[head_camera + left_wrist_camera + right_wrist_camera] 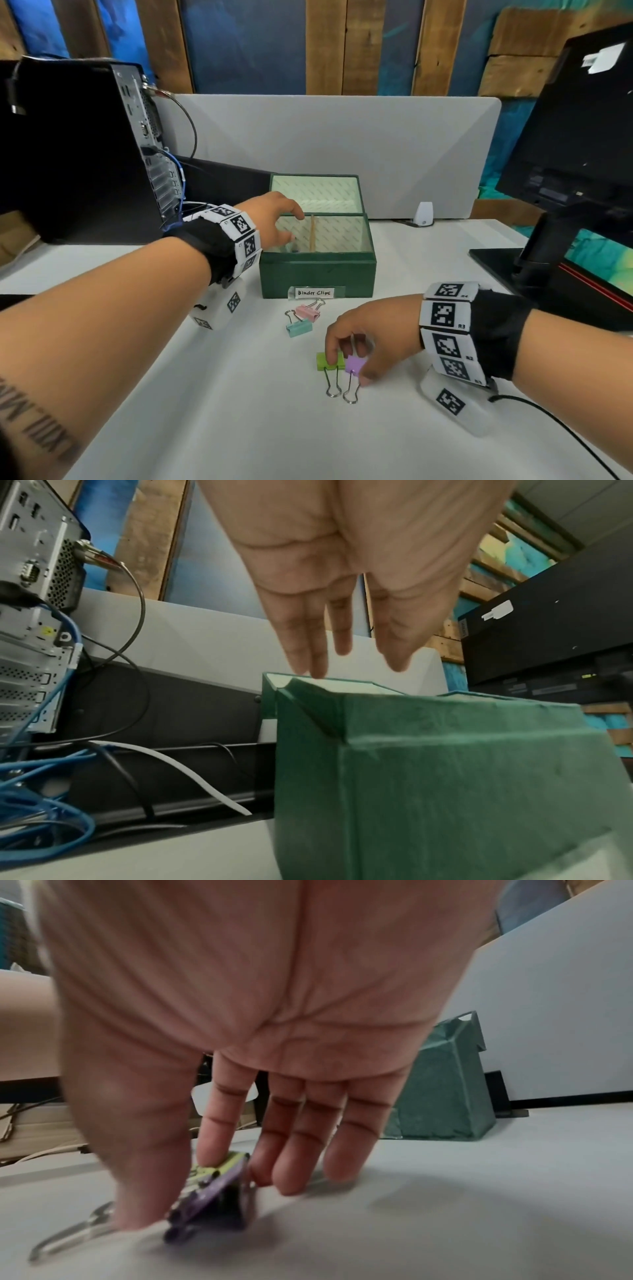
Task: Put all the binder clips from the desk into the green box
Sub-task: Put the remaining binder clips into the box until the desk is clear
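The green box point(318, 274) stands open at mid-desk, lid tipped back, a wooden divider point(312, 233) inside. My left hand point(293, 226) hovers over its left compartment with straight fingers point(308, 653) holding nothing; a small dark thing lies below it in the box. In front of the box lie a pink clip point(308, 312) and a teal clip point(299, 328). Nearer me, my right hand point(348, 370) pinches a purple clip point(354, 365) and a green clip point(322, 361) together on the desk, thumb against the purple clip point(212, 1213), index finger on the green clip point(226, 1164).
A black computer tower point(78, 147) with blue cables point(41, 818) stands at the left. A monitor point(575, 137) and its base fill the right. A grey partition point(342, 137) closes the back, with a small white device point(424, 214) before it. White desk surface lies near me.
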Tool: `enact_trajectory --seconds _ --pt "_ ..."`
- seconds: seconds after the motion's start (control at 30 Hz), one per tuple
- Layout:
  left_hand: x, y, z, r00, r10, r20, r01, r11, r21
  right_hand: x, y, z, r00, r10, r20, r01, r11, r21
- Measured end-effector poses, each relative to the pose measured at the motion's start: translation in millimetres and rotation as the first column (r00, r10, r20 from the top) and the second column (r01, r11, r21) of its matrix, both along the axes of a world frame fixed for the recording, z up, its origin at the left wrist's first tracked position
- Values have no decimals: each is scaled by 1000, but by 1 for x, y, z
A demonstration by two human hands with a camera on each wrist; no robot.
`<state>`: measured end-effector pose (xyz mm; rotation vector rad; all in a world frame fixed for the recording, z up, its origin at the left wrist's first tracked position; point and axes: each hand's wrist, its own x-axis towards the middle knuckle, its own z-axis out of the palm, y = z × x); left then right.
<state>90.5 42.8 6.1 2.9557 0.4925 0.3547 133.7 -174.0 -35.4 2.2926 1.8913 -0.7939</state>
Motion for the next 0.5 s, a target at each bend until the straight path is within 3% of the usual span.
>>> enact_trajectory --seconds 0.13,0.3,0.5 --pt "-18 -17 -4 995 -97 25 98 995 -10 5 0 -4 1000 -5 -6 5 1000 19" --pt "-37 -46 -24 917 -198 -345 186 980 -68 9 0 -11 999 -48 9 48 997 59" --pt "-38 -54 -48 872 -116 -475 112 993 -36 8 1 -19 994 -109 31 106 990 98"
